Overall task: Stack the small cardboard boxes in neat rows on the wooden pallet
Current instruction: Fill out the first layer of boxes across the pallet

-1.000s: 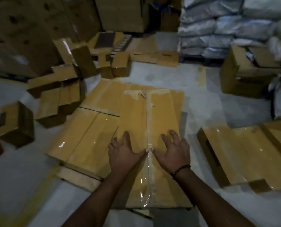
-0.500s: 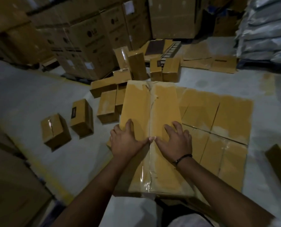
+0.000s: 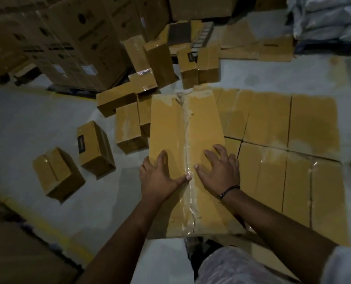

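Under both palms a long tan cardboard box point(image 3: 182, 128) with a clear-taped seam is pressed. The left hand point(image 3: 158, 179) and right hand point(image 3: 219, 173) are laid flat on its near half, fingers spread, thumbs meeting at the tape. A flat layer of tan boxes point(image 3: 293, 140) is seen just beside it, at right. Small brown boxes point(image 3: 58, 175) are scattered over the grey concrete floor point(image 3: 37, 119) at left, and behind them large printed cartons point(image 3: 78, 37) and white sacks point(image 3: 324, 15) are stacked.

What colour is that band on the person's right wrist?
Black: a thin cord wristband just behind the right hand, seen in the head view.
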### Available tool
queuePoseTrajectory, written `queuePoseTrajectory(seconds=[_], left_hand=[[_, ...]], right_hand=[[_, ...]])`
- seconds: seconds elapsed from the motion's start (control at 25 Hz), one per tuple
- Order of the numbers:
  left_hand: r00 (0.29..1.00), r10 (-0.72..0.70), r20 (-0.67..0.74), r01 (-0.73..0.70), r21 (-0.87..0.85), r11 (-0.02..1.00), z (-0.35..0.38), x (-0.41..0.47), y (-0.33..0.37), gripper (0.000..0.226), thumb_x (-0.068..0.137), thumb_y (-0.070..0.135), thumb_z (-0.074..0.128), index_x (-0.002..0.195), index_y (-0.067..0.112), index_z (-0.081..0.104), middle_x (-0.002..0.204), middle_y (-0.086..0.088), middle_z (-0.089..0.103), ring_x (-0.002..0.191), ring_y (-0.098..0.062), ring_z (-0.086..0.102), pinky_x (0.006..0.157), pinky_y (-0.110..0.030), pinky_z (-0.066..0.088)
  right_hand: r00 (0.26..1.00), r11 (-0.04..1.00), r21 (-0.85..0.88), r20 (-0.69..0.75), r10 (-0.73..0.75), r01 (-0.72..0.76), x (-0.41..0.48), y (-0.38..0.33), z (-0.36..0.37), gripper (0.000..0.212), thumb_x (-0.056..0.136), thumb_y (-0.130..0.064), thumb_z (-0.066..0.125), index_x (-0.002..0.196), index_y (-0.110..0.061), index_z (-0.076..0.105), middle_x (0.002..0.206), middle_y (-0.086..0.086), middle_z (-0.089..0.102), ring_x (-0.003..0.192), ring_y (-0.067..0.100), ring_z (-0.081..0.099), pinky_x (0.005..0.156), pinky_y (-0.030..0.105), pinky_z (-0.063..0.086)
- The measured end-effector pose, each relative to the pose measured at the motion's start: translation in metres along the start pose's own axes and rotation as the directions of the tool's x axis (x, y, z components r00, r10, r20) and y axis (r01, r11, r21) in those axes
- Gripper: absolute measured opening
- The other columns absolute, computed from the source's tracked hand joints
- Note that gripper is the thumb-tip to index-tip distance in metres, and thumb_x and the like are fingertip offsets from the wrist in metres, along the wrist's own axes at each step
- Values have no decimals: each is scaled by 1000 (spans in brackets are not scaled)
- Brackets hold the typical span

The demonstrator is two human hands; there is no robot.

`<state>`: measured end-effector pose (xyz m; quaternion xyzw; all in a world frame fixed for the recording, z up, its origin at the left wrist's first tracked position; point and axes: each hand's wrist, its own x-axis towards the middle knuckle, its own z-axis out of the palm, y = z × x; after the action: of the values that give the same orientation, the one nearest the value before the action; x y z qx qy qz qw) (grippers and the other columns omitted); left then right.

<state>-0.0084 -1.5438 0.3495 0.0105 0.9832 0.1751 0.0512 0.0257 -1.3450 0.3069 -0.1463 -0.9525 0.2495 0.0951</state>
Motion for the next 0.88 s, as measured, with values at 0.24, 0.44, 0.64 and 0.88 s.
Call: queuePoseTrajectory(seconds=[0.24, 0.44, 0.64, 0.88], left_hand=[[978, -8, 206, 12, -17, 1000, -14, 101, -96, 121, 52, 98, 62, 152, 51, 13, 160, -10, 15, 146, -40, 16, 114, -61, 33], [948, 51, 315, -61, 21, 998, -9, 173, -146, 119, 53, 96, 62, 152, 50, 12, 157, -11, 18, 143, -39, 20, 113, -57, 34], [892, 235, 387, -258, 9, 966, 11, 255, -172, 115, 59, 94, 60, 154, 46, 17, 152, -15, 26, 138, -38, 26, 108, -51, 36], [798, 381, 467, -371, -118, 921, 43, 365, -201, 109, 70, 78, 72, 157, 41, 18, 159, -14, 14, 144, -39, 17, 115, -55, 28]], right_hand=[[992, 994, 16, 65, 110, -112, 51, -75, 98, 56, 83, -63, 54, 129, -33, 63, 148, -3, 43, 116, 33, 51, 100, 47, 41], [969, 973, -6, 89, 232, -233, 73, -108, 159, 53, 85, -60, 53, 128, -32, 64, 147, -1, 44, 114, 34, 52, 98, 46, 40], [913, 913, -8, 25, 408, -408, 99, -125, 211, 48, 86, -57, 58, 127, -32, 65, 145, -2, 44, 114, 33, 53, 98, 46, 40], [868, 866, -53, -10, 497, -497, 155, -138, 276, 46, 94, -52, 57, 136, -33, 56, 149, 1, 38, 117, 31, 50, 102, 45, 41]])
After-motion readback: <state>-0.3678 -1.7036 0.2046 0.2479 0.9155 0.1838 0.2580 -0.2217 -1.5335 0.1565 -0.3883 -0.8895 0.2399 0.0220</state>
